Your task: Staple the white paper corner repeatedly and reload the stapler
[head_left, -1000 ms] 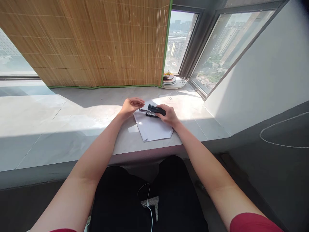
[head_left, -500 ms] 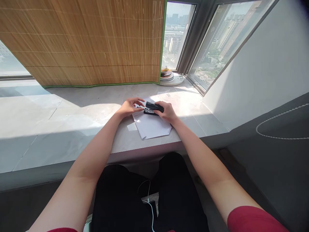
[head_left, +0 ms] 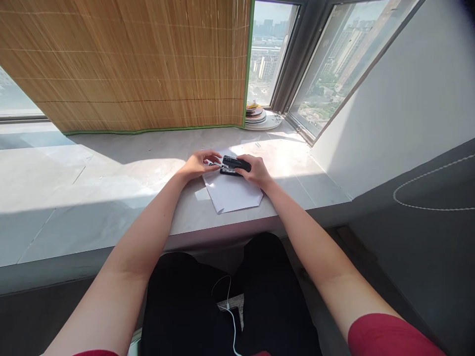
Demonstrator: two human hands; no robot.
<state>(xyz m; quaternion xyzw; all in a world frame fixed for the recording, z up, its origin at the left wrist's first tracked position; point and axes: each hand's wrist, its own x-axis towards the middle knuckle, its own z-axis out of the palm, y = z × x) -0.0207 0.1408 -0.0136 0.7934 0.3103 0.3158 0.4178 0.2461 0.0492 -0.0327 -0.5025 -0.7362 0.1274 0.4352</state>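
Observation:
A black stapler (head_left: pixel 230 162) is held over white paper (head_left: pixel 235 194) on the pale stone sill, its upper and lower parts spread apart at the left end. My right hand (head_left: pixel 255 170) is wrapped round the stapler's right end. At the stapler's left end is my left hand (head_left: pixel 203 164), its fingers curved, thumb and fingertips close to a small dark piece. What exactly those fingertips pinch is too small to make out. The paper lies beneath the stapler, with a folded corner at its near edge.
A stack of plates (head_left: pixel 257 118) stands in the far corner by the window. A bamboo blind (head_left: pixel 141 64) hangs along the back of the sill (head_left: pixel 92 183). A beaded cord (head_left: pixel 419 206) loops at the right. A white cable (head_left: pixel 234 329) runs between my legs.

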